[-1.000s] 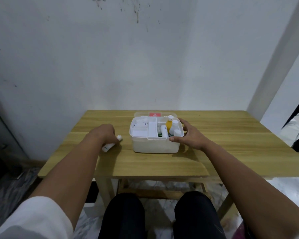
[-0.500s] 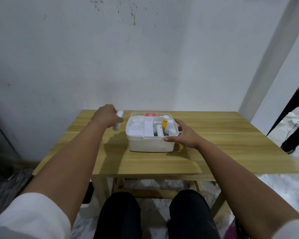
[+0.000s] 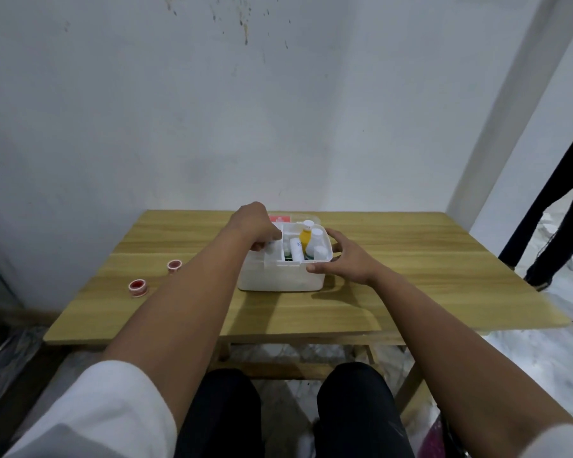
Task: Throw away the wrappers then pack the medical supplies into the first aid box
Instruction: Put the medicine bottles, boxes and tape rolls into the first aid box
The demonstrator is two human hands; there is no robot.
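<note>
A white first aid box (image 3: 278,277) stands open in the middle of the wooden table (image 3: 411,259). Inside it stand a yellow bottle (image 3: 305,238) with a white cap and several white bottles (image 3: 316,239). My left hand (image 3: 255,228) hovers over the box's left compartment, closed on a small white tube (image 3: 272,247) whose end shows under the fingers. My right hand (image 3: 348,257) rests on the box's right front corner with fingers spread along the rim. Two red-and-white tape rolls (image 3: 139,287) (image 3: 174,266) lie on the table to the left.
The box's lid (image 3: 280,218) with a red label lies behind the box near the wall. A person's dark trouser legs (image 3: 556,226) stand at the far right on the floor. My knees are under the table's front edge.
My left hand lifted the white tube from the table left of the box, carried it up and right, and now holds it over the box's left compartment. The right hand stayed on the box.
</note>
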